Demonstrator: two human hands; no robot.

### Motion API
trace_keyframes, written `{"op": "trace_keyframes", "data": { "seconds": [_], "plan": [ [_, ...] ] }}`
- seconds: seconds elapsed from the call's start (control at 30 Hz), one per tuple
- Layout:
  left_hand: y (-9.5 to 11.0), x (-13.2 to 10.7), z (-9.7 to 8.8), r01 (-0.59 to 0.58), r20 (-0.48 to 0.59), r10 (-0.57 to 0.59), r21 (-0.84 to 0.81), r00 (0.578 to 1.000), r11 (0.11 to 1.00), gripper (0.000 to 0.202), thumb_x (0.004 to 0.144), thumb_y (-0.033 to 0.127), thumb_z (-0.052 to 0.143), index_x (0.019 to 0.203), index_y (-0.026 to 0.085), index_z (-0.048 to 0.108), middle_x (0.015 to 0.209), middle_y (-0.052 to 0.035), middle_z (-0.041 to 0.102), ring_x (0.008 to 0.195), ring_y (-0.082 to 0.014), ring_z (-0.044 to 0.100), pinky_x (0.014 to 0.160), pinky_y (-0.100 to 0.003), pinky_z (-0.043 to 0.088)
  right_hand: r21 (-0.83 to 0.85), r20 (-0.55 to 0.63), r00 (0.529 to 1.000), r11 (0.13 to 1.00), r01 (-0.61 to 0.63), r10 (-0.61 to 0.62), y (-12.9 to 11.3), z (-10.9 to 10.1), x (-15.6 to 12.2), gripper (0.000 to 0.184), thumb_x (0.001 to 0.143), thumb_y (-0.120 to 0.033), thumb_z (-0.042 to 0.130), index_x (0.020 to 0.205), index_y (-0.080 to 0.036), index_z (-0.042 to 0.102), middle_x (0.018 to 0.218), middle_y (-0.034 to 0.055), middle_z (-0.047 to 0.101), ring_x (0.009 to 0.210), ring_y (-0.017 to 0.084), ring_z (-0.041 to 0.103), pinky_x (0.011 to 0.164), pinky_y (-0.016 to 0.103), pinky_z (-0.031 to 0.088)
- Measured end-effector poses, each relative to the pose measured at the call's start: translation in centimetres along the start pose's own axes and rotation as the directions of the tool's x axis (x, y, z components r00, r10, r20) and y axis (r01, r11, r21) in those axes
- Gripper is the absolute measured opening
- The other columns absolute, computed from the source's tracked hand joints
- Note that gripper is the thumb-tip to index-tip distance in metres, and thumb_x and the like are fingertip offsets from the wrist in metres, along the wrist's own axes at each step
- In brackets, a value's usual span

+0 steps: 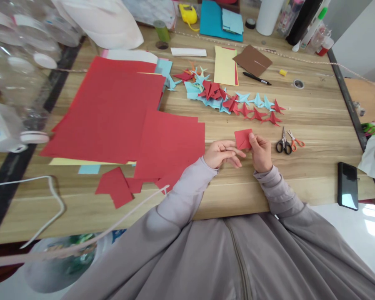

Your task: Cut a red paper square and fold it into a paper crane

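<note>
A small folded square of red paper [243,138] is pinched between the thumb and fingers of my right hand [261,152]. Beside its left edge is my left hand [223,153], palm turned up, with its fingers stretched out and apart; the fingertips reach just below the paper, and whether they touch it I cannot tell. Beyond my hands lie several folded paper cranes, red [245,111] and light blue [258,100], in rows and a heap. Large red paper sheets [112,108] are stacked to the left of my left hand.
Black scissors [283,143] and orange-handled scissors [295,140] lie right of my right hand. Further off are a pen [256,78], brown paper [252,61] and yellow paper [225,66]. A phone [348,186] rests at the right edge. A white cable [54,196] crosses the lower left.
</note>
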State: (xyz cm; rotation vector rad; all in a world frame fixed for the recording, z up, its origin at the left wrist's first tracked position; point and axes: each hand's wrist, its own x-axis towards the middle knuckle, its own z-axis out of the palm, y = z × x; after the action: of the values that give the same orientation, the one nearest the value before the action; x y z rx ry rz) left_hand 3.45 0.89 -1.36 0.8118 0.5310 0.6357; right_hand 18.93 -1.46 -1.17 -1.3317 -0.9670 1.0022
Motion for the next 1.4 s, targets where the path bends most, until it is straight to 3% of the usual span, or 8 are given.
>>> {"op": "trace_keyframes", "data": {
  "seconds": [0.13, 0.37, 0.6, 0.73, 1.23, 1.4],
  "plan": [
    [0.0, 0.0, 0.5, -0.019, -0.044, 0.02, 0.037, 0.999, 0.999, 0.034, 0.061, 0.028, 0.075, 0.084, 0.008, 0.059, 0.08, -0.0138, 0.072, 0.054, -0.0194, 0.067, 0.05, -0.03, 0.055, -0.028, 0.011, 1.0, 0.999, 0.016, -0.015, -0.3, 0.2, -0.2, 0.043, 0.079, -0.054, 0.058, 0.054, -0.019, 0.053, 0.047, -0.0035, 0.051, 0.044, 0.008, 0.041, 0.045, 0.023, 0.033],
    [-0.4, 0.3, 0.9, -0.071, -0.175, 0.091, 0.116, 0.98, 0.991, 0.039, 0.058, 0.041, 0.078, 0.068, 0.011, 0.056, 0.056, -0.0026, 0.065, 0.042, -0.0138, 0.06, 0.041, -0.024, 0.05, -0.047, 0.012, 0.999, 0.998, 0.045, -0.045, -0.6, 0.3, -0.3, 0.043, 0.078, -0.052, 0.059, 0.053, -0.019, 0.051, 0.048, -0.0033, 0.052, 0.045, 0.008, 0.042, 0.048, 0.023, 0.035],
    [-0.3, 0.3, 0.9, -0.079, -0.188, 0.111, 0.173, 0.976, 0.982, 0.034, 0.062, 0.037, 0.077, 0.068, 0.011, 0.056, 0.056, -0.0024, 0.064, 0.042, -0.0135, 0.06, 0.042, -0.025, 0.051, -0.067, 0.16, 0.987, 0.998, 0.013, -0.002, -0.7, 0.3, -0.5, 0.037, 0.068, -0.048, 0.071, 0.056, -0.017, 0.056, 0.051, -0.0029, 0.052, 0.049, 0.008, 0.044, 0.05, 0.024, 0.036],
    [-0.2, 0.4, 1.2, -0.087, -0.217, 0.131, 0.201, 0.967, 0.976, 0.032, 0.063, 0.035, 0.077, 0.07, 0.011, 0.057, 0.058, -0.0023, 0.065, 0.044, -0.0132, 0.061, 0.043, -0.025, 0.051, -0.08, 0.198, 0.98, 0.996, 0.047, -0.03, -0.5, 0.3, -0.5, 0.037, 0.071, -0.046, 0.069, 0.054, -0.017, 0.055, 0.051, -0.0025, 0.052, 0.048, 0.009, 0.044, 0.049, 0.024, 0.036],
    [-0.1, 0.2, 1.0, -0.122, -0.1, 0.141, 0.177, 0.985, 0.977, 0.041, 0.062, 0.045, 0.077, 0.068, 0.011, 0.057, 0.059, -0.0047, 0.066, 0.046, -0.0143, 0.062, 0.045, -0.025, 0.052, 0.107, 0.178, 0.98, 0.989, -0.103, 0.083, -0.2, 0.5, -0.5, 0.045, 0.077, -0.054, 0.06, 0.051, -0.017, 0.059, 0.046, -0.0012, 0.055, 0.043, 0.009, 0.047, 0.046, 0.023, 0.038],
    [0.1, 0.0, 0.9, -0.125, -0.078, 0.141, 0.187, 0.987, 0.974, 0.04, 0.062, 0.044, 0.077, 0.07, 0.009, 0.058, 0.059, -0.0048, 0.066, 0.045, -0.0146, 0.062, 0.044, -0.026, 0.053, 0.059, 0.158, 0.979, 0.989, -0.138, 0.127, 0.0, 0.5, -0.3, 0.054, 0.078, -0.061, 0.053, 0.048, -0.017, 0.056, 0.041, -0.0012, 0.052, 0.04, 0.008, 0.046, 0.042, 0.022, 0.035]
  ]
}}
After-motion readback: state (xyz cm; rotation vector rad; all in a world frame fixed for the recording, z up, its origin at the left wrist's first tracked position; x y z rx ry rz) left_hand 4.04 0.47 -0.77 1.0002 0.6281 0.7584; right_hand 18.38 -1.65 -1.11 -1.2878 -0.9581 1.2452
